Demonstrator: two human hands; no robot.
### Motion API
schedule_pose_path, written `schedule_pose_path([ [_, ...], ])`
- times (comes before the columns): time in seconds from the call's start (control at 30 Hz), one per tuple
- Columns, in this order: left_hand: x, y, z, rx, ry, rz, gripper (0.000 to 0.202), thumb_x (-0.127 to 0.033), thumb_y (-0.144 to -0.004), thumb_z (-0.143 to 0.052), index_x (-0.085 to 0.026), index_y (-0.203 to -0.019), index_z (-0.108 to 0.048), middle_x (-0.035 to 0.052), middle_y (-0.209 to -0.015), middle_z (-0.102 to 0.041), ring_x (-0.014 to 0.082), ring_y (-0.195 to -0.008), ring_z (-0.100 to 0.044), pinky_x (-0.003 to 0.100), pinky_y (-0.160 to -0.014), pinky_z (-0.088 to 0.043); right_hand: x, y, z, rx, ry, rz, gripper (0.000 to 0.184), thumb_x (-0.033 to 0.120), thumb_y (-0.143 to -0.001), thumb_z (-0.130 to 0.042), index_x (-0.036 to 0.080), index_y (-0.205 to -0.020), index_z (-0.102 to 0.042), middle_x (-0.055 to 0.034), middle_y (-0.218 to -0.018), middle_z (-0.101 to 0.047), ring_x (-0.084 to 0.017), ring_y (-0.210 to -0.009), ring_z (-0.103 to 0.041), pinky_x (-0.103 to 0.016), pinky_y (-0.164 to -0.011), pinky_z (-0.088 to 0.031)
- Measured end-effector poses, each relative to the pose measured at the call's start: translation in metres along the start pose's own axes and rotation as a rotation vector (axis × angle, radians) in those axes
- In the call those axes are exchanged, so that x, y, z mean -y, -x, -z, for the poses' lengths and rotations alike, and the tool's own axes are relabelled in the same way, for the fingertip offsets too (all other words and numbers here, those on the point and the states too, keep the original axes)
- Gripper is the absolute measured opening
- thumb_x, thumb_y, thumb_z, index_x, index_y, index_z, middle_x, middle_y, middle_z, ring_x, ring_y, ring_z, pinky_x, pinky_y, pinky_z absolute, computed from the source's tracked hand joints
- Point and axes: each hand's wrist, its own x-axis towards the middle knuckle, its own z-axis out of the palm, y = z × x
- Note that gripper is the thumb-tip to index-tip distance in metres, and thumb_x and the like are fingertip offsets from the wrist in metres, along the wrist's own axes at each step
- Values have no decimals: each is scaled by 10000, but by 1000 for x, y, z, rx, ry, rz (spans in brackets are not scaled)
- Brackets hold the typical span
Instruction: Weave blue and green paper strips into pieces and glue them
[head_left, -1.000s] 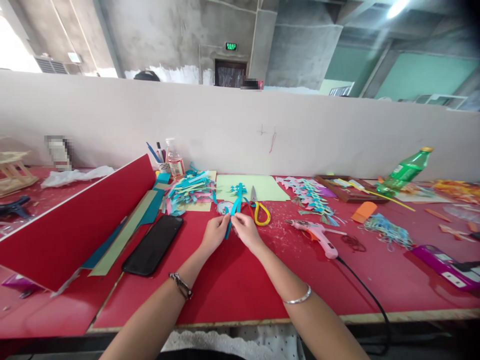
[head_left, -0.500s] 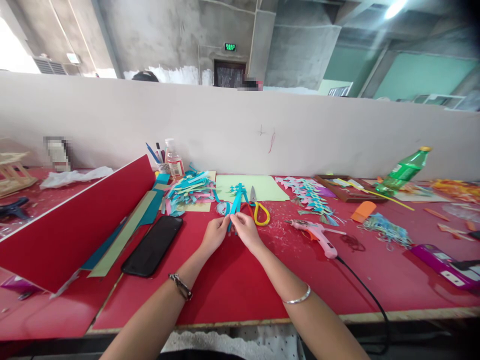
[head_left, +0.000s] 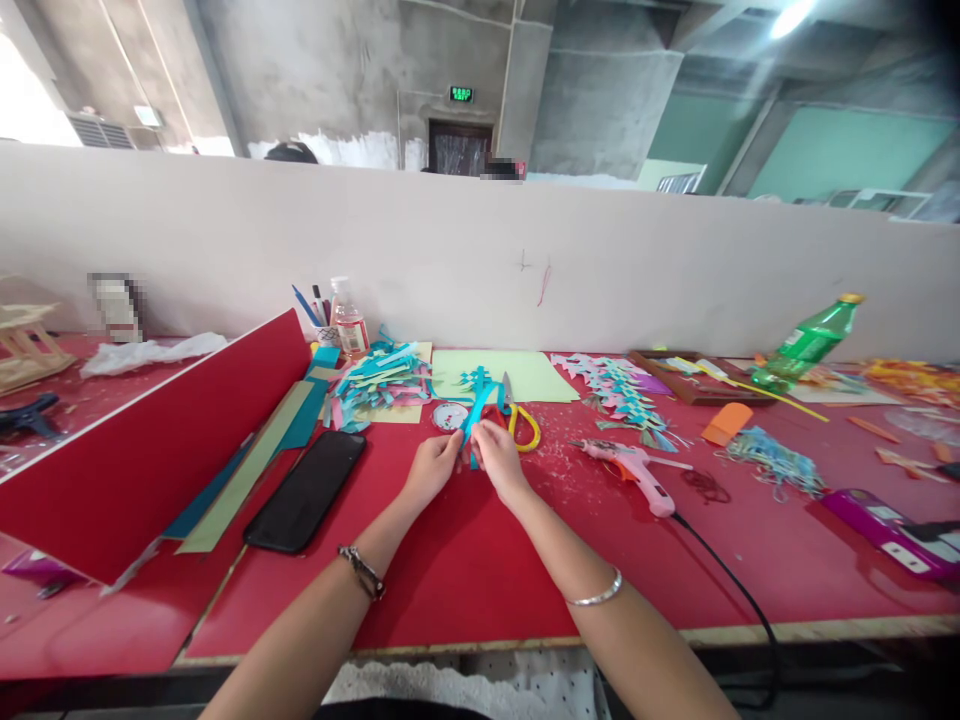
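Between my hands is a blue woven paper strip piece, its zigzag-edged end pointing away from me. My left hand pinches its lower left side. My right hand is closed at its right side, fingertips pressed on the paper. Just beyond my right hand lie scissors with yellow and red handles, partly covered by the strips. A small round white disc sits beyond my left hand. Behind the piece is a pale green sheet.
A heap of cut paper strips lies back left, near a bottle. A black phone is at left. On the right are woven paper pieces, a pink glue gun with a cord, and a green bottle.
My right hand has moved slightly right, away from my left hand. A blue strip now loops over to the right above the scissors.
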Motion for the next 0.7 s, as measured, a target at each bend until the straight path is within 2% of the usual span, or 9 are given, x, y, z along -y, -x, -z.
schedule_pose_path([
  [0.17,-2,2,1,-35,-28,-26,490,-498,-782,-327,-153,-465,-470,-30,-404,-444,91,-419,-423,207,-467,-298,0,1,-1,66,25,12,298,415,-705,-478,198,-518,-395,46,-436,-416,-91,-420,-382,-223,-419,-276],
  [0.43,-5,2,-2,-87,-11,-14,469,-496,-777,-306,-161,-472,-426,-49,-394,-376,78,-408,-362,202,-443,-264,1,2,-1,78,-3,33,294,375,-718,-467,202,-507,-356,52,-447,-360,-78,-418,-324,-222,-414,-246],
  [0.7,-3,1,-1,-71,26,-18,441,-501,-756,-341,-154,-496,-425,-54,-423,-343,71,-420,-322,197,-438,-251,-4,1,0,99,-49,-19,267,360,-703,-459,198,-520,-351,74,-426,-302,-58,-388,-251,-210,-387,-190],
])
